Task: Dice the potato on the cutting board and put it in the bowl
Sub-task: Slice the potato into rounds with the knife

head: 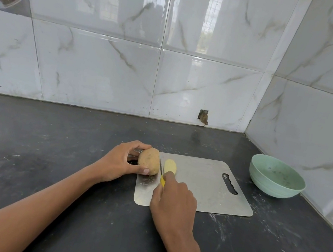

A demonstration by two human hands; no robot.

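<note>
- Steel cutting board [205, 188] on the dark tabletop [48, 150]; green bowl [276, 177] apart at right.
- Left hand [121, 162] grips the potato [149, 160].
- Right hand [173, 201] grips a yellow-handled knife [162, 178] beside a cut slice [170, 166].

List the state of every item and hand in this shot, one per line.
potato: on the board's left end, one slice cut off, otherwise whole and unpeeled.
slice: cut free, just right of the blade.
knife: yellow handle gripped, blade down between potato and slice.
cutting board: flat on the dark counter.
bowl: upright, no potato in it.
left hand: holds the potato.
right hand: grips the knife.
</note>
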